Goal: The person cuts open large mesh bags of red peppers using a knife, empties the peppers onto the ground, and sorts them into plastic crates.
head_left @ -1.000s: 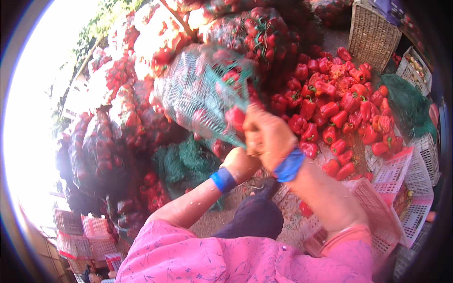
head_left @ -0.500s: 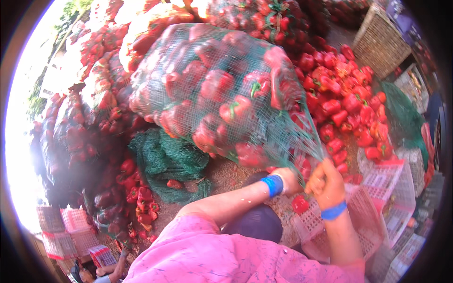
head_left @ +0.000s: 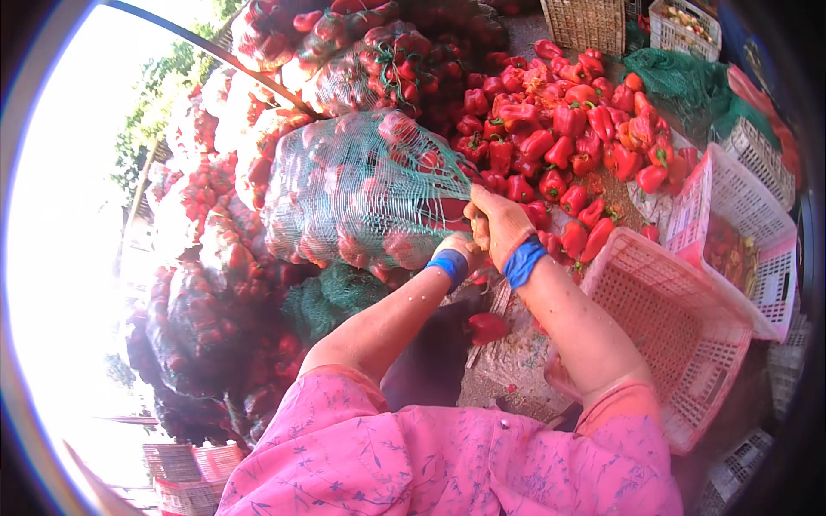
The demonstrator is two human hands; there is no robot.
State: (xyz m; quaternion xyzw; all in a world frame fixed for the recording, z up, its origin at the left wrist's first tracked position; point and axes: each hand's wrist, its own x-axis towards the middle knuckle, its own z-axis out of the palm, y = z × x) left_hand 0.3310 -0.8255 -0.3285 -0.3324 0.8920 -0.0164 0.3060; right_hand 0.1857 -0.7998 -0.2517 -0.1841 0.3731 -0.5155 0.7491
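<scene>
A green mesh bag (head_left: 344, 193) full of red bell peppers lies on its side in front of me, its mouth toward my hands. My right hand (head_left: 501, 225) is closed on the gathered netting at the mouth. Just below and to its left, my left hand (head_left: 462, 248) is closed on the lower edge of the same mouth, its fingertips partly hidden. The two hands are almost touching. Through the stretched netting near the mouth, red peppers show. Blue bands circle both wrists.
Loose red bell peppers (head_left: 568, 138) are heaped beyond my right hand, and one pepper (head_left: 488, 328) lies near my knees. A pink plastic crate (head_left: 680, 344) stands at my right. Filled mesh bags (head_left: 215, 327) are stacked at left, beside bunched green netting (head_left: 331, 301).
My view has shifted. My hands have come closer together at the bag's mouth, the right one moving left. The bag's mouth looks drawn tighter, and its mesh hangs less loosely.
</scene>
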